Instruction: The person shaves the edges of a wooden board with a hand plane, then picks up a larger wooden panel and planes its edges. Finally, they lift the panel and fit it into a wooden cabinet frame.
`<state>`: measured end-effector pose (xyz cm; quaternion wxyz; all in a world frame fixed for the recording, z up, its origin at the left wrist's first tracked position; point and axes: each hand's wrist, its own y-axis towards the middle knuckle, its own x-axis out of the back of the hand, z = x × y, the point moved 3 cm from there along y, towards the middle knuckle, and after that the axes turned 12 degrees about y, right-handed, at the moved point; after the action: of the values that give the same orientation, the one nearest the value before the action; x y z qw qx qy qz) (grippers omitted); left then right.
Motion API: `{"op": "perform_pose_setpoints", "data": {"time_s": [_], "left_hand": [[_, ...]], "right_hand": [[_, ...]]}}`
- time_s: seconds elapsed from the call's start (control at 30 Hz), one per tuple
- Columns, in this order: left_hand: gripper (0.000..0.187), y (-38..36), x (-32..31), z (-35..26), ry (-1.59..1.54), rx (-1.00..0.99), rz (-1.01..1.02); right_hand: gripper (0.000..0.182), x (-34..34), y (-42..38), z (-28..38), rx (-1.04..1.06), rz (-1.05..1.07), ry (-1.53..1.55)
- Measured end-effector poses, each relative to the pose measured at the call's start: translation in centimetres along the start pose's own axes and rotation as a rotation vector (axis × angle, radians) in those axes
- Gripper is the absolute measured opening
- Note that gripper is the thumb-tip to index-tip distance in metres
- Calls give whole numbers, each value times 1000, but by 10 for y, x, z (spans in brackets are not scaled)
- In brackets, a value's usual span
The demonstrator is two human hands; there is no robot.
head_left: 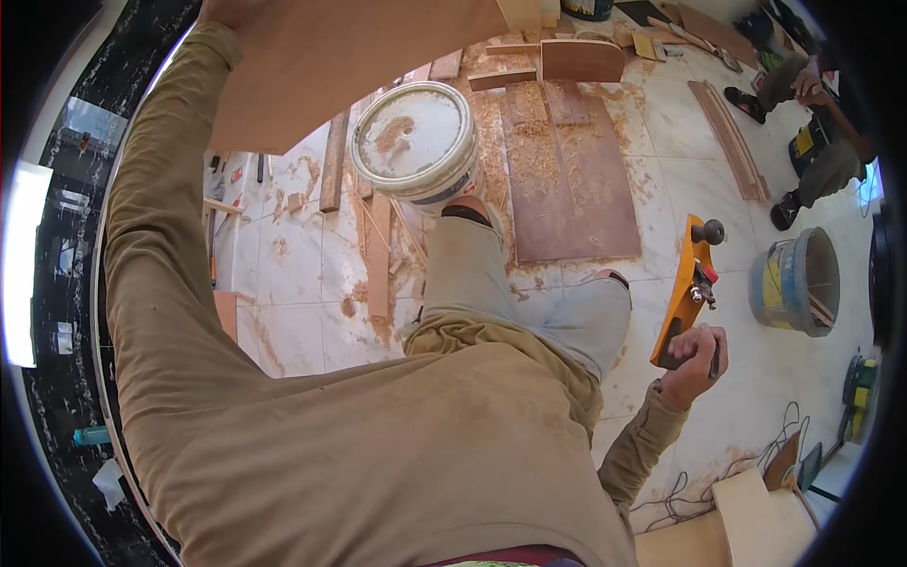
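Observation:
In my right hand (pixel 694 361) is a hand plane (pixel 682 295) with an orange-yellow body, a dark front knob and a dark rear handle. My fingers wrap round the rear handle, and the plane is up off the floor. At the upper left, my left hand (pixel 230 11) is at the edge of a large brown wooden board (pixel 312 66), which stands raised in front of me. The image edge cuts off most of that hand and its fingers are hidden. Near the board's lower right edge is a lidded white bucket (pixel 416 137) with sawdust on top.
Wood shavings lie over a flat brown panel (pixel 576 208) on the tiled floor (pixel 283 331). A grey bucket (pixel 798 283) holds offcuts at right. Wood strips (pixel 727 142) lie near a seated person (pixel 803 113). Cables (pixel 699 487) trail at lower right.

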<state>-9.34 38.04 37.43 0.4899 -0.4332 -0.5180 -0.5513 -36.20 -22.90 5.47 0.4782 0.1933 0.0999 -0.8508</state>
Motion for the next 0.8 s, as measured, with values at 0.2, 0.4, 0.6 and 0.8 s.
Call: {"op": "perform_pose_setpoints", "data": {"time_s": [0.2,0.4,0.6,0.8], "left_hand": [[45,-38,-133,-31,369,-239,-511],[25,-134,-262,-90,187,-401,-462],[56,-163,-359,-106,-157,-279,-379],[62,-164,-400,-97,97,-403,-133]], "right_hand": [[21,-5,-5,-9,-53,12,-23],[20,-9,-2,-18,-105,44,-8],[18,-44,10,-41,-300,76,160],[17,-77,6,-69,-419,147,293]]}}
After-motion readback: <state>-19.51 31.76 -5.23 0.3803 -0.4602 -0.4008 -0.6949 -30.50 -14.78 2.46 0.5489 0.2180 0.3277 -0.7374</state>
